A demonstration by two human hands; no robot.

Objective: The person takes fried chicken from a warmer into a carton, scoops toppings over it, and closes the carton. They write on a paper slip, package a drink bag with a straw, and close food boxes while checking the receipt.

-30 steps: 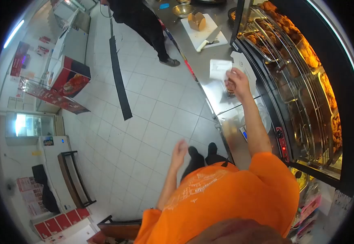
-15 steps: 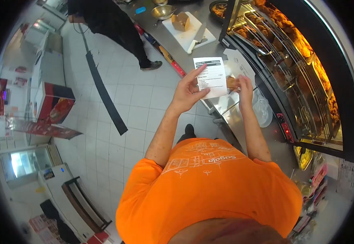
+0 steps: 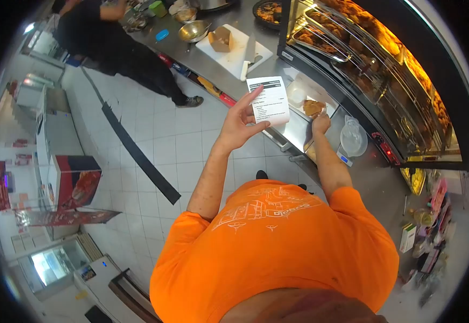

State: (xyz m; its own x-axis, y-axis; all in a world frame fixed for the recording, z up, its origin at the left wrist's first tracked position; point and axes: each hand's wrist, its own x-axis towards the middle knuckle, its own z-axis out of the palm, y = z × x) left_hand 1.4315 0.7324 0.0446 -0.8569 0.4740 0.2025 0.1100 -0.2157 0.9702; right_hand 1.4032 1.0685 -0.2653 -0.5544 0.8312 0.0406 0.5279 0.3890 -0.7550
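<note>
Between the thumb and fingers of my left hand (image 3: 241, 119) is a printed paper slip (image 3: 271, 102), its text facing up. My right hand (image 3: 321, 124) is closed at the near edge of an open white box (image 3: 298, 91) on the steel counter. Its fingertips meet a piece of brown food (image 3: 312, 108) in the box; they look pinched on it, though the contact is partly hidden. Right of that hand stand a clear plastic bowl (image 3: 354, 137) and a small scale display (image 3: 344, 159).
A white cutting board (image 3: 233, 59) carries a knife (image 3: 249, 60) and a brown carton (image 3: 221, 40), beside a metal bowl (image 3: 193, 32). The heated display case (image 3: 363, 70) borders the counter on the right. Another person in dark clothes (image 3: 108, 48) stands at the counter's far left.
The slip has passed from my right hand to my left. My right hand has moved down to the food in the box. The other person now leans over the counter.
</note>
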